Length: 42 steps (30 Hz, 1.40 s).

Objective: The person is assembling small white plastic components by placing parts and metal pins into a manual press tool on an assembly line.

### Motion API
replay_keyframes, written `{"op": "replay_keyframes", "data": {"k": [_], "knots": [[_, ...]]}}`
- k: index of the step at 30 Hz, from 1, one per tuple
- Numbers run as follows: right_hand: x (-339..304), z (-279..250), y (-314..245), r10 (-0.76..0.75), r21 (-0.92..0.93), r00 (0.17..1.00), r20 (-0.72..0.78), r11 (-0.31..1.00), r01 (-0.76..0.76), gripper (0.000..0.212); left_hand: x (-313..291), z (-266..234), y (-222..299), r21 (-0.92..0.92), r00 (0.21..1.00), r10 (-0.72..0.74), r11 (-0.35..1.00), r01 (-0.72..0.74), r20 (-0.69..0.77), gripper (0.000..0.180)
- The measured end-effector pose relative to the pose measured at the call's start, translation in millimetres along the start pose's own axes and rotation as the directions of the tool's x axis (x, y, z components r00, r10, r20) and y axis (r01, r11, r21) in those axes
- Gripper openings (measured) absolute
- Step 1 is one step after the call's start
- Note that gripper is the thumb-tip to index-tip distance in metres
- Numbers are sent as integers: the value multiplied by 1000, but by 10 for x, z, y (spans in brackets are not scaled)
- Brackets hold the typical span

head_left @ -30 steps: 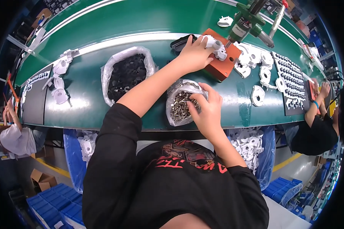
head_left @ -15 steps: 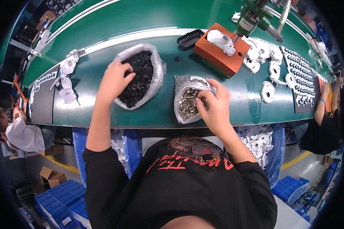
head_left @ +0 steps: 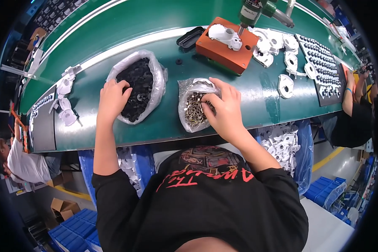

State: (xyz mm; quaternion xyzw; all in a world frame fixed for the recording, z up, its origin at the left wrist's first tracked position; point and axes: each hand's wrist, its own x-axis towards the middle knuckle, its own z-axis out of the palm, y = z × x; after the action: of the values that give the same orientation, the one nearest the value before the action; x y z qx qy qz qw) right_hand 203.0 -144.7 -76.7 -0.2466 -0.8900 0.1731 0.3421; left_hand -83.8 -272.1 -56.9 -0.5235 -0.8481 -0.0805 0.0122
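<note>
My left hand [head_left: 112, 97] is over the left rim of a clear plastic bag [head_left: 158, 80] filled with small black round plastic parts [head_left: 139, 86]. Its thumb and forefinger are bent close together at the parts; whatever lies between them is too small to make out. At the smaller clear bag [head_left: 184, 116] of metal screws [head_left: 194, 110], my right hand [head_left: 224, 107] reaches in from the right. Thumb and forefinger pinch together among the screws, while the other fingers stretch along the bag's far rim. Anything in that pinch is hidden.
An orange fixture block [head_left: 222, 52] carries a white plastic housing [head_left: 224, 37] under a green driver tool [head_left: 251, 12]. White housings [head_left: 286, 86] lie to the right, near a board of black-and-white parts [head_left: 323, 63]. A black tray [head_left: 190, 38] stands behind. Other people sit at both sides.
The view has shifted, so the bench appears lower at left and higher at right. Both hands stay at their bags, the right fingers still in the screws.
</note>
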Motion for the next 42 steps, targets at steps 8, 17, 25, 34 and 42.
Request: {"op": "replay_keyframes", "data": {"k": [8, 17, 25, 34, 42], "knots": [[-13, 21, 43, -7, 62, 998, -58, 998, 11, 14, -15, -53, -2, -227, 991, 16, 973, -46, -131, 12], [68, -14, 63, -22, 273, 978, -209, 959, 80, 15, 276, -186, 596, -840, 997, 44, 537, -81, -69, 9], [-57, -141, 235, 150, 483, 956, -252, 875, -10, 12, 1503, -89, 1495, -862, 935, 353, 480, -163, 20, 23], [-396, -346, 661, 345, 478, 892, -292, 861, -177, 12, 2848, 529, 2185, -816, 826, 529, 555, -163, 195, 18], [-476, -383, 944, 438, 541, 831, -341, 815, -208, 11, 2822, 195, 2460, -428, 716, 570, 809, -403, 402, 23]]}}
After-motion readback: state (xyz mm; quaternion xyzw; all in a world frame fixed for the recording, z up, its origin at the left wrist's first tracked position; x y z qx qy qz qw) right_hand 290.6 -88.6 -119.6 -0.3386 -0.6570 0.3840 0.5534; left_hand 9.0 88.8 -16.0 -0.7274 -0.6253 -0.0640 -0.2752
